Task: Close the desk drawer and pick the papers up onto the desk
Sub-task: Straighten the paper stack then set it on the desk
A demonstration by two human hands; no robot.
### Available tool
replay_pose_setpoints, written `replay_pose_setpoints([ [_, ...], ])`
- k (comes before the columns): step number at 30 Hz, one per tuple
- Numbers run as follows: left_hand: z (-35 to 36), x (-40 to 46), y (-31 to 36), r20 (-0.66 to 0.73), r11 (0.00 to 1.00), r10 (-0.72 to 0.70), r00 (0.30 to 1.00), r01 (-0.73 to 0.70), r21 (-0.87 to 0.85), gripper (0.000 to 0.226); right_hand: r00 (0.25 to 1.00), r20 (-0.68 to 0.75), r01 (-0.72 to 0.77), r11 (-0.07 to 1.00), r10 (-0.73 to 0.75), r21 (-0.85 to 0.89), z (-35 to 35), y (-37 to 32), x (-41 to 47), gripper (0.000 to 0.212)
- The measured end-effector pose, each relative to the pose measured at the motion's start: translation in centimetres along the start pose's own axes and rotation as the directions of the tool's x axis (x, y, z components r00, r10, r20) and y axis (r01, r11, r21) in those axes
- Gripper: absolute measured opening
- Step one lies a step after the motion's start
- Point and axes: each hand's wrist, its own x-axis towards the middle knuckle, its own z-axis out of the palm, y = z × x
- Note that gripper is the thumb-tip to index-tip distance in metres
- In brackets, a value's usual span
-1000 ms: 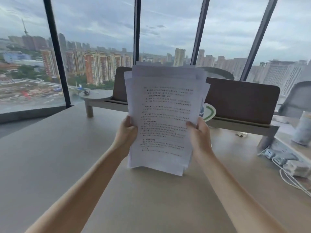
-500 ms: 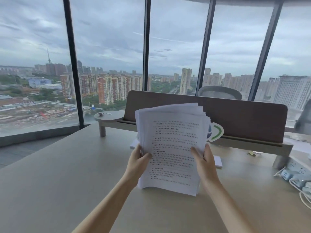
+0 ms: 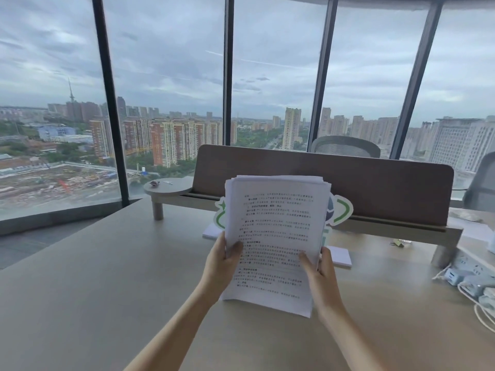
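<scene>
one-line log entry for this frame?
phase: papers held | left hand: gripping stack | right hand: gripping stack | papers: upright over desk

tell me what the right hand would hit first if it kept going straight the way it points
Probably the white pad lying on the desk just beyond the right hand, then the green cutout and the brown divider. Depth is unclear; the hand may pass above the pad. It grips the papers.

4 floor-to-ceiling windows (image 3: pixel 166 84), overcast city bkgd, brown divider (image 3: pixel 375 188), grey chair (image 3: pixel 345 147)
</scene>
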Motion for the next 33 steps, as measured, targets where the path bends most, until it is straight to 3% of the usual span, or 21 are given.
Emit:
replay_pose_setpoints([
  [4, 0.2, 0.0, 0.2, -0.039, 0.997, 0.044, 0.998, -0.046, -0.067, 0.032, 0.996, -0.056, 0.059, 0.994, -0.064, -0.087, 0.2, 0.0, 0.4, 0.03],
  [8, -0.6, 0.2, 0.4, -0.028, 0.982, 0.043, 0.999, -0.048, -0.181, 0.03, 0.99, -0.016, 0.137, 0.988, -0.138, -0.074, 0.4, -1.0, 0.4, 0.027],
  [13, -1.4, 1.1, 0.5, 0.001, 0.988, 0.067, 0.998, -0.066, -0.14, 0.036, 0.97, 0.03, 0.242, 0.97, -0.242, -0.034, 0.3, -3.1, 1.6, 0.025],
  [21, -0.9, 1.9, -2.0, 0.074, 1.0, -0.01, 0.997, 0.011, -0.012, 0.049, 0.986, 0.028, 0.164, 0.986, -0.164, -0.013, 0.9, -1.4, 2.4, 0.024],
  [33, -0.5, 1.3, -4.7, -0.015, 0.998, -0.048, 0.999, 0.047, -0.047, 0.035, 0.99, 0.011, 0.138, 0.986, -0.138, -0.093, 1.6, 1.1, 1.6, 0.023],
])
